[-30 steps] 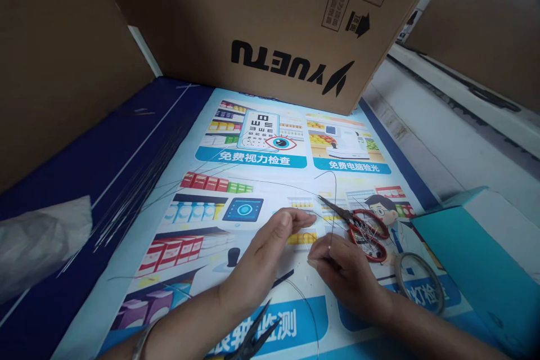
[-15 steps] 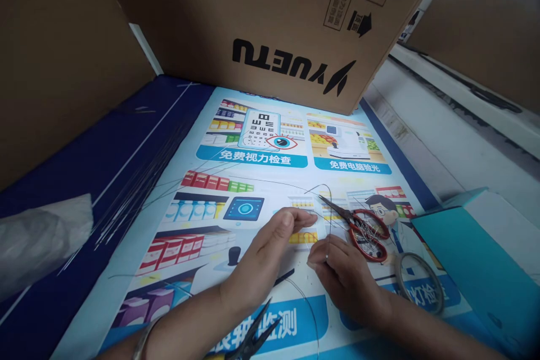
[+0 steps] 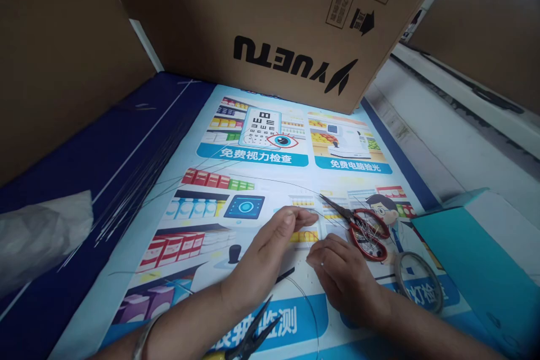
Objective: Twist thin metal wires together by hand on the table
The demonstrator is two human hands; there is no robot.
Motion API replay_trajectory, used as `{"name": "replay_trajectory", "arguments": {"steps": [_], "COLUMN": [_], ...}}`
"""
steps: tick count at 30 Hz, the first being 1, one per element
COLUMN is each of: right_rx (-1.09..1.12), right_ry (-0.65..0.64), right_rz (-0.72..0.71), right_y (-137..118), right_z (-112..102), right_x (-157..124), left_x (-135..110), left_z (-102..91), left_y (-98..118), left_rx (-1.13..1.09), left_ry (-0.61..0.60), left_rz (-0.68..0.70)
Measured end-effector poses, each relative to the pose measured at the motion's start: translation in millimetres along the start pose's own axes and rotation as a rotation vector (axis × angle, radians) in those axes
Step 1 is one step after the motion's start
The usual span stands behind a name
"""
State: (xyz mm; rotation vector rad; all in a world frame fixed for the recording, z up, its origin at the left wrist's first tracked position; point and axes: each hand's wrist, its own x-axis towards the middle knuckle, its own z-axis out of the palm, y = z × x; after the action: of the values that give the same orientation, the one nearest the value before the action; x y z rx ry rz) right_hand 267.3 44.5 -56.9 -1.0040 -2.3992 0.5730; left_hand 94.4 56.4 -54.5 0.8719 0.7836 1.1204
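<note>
My left hand [image 3: 272,244] is held over the printed sheet, thumb pressed to the fingers, which point right. My right hand [image 3: 346,278] faces it with fingertips pinched together, and a tiny bright wire end shows at its knuckles. A short bent piece of thin wire [image 3: 307,238] runs in the gap between both hands; its hold inside the fingers is mostly hidden. Right beyond my right hand lie red-handled scissors [image 3: 368,233] with several short wire pieces over the handles. Needle-nose pliers [image 3: 253,333] lie beneath my left forearm, jaws apart.
Long thin wires [image 3: 126,194] lie in a bundle on the blue cloth at left, near a whitish plastic-wrapped roll [image 3: 46,239]. A ring-shaped coil [image 3: 418,282] and a teal box [image 3: 476,259] are at right. A large cardboard box [image 3: 274,17] stands behind.
The wire that arched up above my right hand is no longer seen there; only its small bright end shows at the knuckles. My left hand has hardly moved.
</note>
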Motion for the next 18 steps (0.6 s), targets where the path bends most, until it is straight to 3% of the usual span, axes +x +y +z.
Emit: {"name": "replay_trajectory", "arguments": {"steps": [18], "right_rx": [0.341], "right_ry": [0.021], "right_rz": [0.248], "right_y": [0.3], "right_z": [0.2], "right_x": [4.6], "left_x": [-0.3], "left_z": [2.1], "left_y": [0.7], "left_rx": [-0.063], "left_ry": [0.043], "left_rz": [0.002]}}
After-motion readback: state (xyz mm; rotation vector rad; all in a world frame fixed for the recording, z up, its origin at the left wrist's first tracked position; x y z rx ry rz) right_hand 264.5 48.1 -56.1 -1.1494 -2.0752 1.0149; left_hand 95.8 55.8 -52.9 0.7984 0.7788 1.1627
